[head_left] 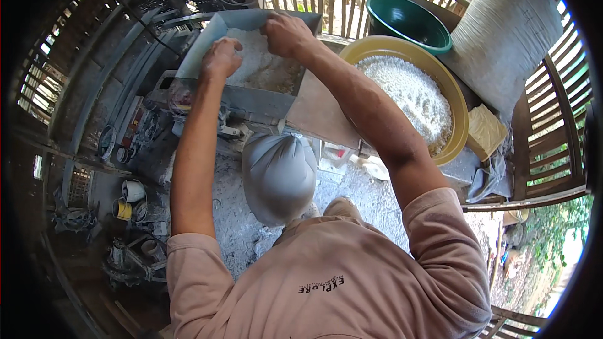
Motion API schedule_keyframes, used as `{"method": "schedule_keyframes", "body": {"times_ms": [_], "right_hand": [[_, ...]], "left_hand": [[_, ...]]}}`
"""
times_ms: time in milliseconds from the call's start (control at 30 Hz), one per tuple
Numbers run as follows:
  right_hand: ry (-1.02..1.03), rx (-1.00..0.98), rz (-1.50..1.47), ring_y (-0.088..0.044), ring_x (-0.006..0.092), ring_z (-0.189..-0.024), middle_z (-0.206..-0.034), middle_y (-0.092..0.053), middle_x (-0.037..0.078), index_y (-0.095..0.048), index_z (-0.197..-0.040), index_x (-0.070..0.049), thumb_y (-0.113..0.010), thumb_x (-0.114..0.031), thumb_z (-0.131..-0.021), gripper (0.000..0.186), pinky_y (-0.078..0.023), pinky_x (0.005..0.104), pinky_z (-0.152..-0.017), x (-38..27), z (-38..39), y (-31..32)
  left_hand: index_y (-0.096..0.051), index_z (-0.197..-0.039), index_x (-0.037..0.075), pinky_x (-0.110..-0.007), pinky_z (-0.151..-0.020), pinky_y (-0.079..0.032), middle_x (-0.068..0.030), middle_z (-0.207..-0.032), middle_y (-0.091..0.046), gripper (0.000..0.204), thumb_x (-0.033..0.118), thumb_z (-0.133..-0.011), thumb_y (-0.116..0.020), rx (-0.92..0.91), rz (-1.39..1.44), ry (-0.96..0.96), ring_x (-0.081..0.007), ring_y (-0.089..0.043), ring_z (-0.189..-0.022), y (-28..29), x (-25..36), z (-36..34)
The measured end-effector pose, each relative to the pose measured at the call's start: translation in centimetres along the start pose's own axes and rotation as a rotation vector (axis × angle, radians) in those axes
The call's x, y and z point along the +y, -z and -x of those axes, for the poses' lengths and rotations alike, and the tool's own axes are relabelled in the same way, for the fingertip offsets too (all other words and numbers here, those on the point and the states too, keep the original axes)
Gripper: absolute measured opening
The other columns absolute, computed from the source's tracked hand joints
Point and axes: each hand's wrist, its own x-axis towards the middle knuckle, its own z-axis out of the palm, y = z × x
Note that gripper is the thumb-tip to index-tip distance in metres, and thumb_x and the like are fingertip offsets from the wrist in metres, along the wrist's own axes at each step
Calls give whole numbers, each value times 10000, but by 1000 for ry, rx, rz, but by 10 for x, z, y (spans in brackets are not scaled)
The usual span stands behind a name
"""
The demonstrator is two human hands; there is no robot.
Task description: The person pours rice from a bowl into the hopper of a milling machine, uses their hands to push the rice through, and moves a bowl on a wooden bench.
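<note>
A metal hopper (251, 97) holds white, grainy material (254, 47), browner toward its front right. My left hand (220, 58) is curled over the hopper's left part; whatever it grips is hidden. Near the back wall, my right hand (286, 32) has its fingers curled; I cannot make out what they hold. Below the hopper stands or hangs a grey, bulging sack (276, 179). To the right, under my right forearm, sits a wide yellow basin (457, 110) of white granules (408, 94).
A green basin (408, 22), a large pale sack (502, 31) and a beige block-like bundle (485, 130) line the right side by slatted wooden railings (553, 125). Machinery (138, 257), small containers (132, 193) and clutter lie at left on a powder-dusted floor (220, 213).
</note>
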Motion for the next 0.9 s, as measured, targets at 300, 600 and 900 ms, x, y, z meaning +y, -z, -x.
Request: {"method": "schedule_keyframes", "body": {"times_ms": [300,600,900], "right_hand": [[-86,-355,143,-644,295,-923,-969,-669,147,-703,-891,-101,-552,-155,-742,219,-515,381,-774,-3,-2,4],[163,-872,43,-642,291,-942,-989,-672,141,-683,-941,-48,-545,-217,-767,279,-509,401,-757,-35,1,42],[190,-710,87,-641,283,-963,-1021,-668,126,-694,-912,-53,-522,-170,-783,245,-523,418,-733,-33,13,36]], "left_hand": [[-656,-1097,135,-397,-961,-437,-148,-1177,-606,349,169,-772,-534,-81,-256,197,-305,-573,-1099,5,14,-5],[-709,-983,176,-407,-896,-478,-130,-1041,-667,287,205,-755,-537,-33,65,88,-308,-624,-999,3,4,-13],[-658,-1096,142,-409,-957,-440,-134,-1178,-608,356,179,-778,-502,44,-61,124,-316,-575,-1092,-1,1,-12]]}}
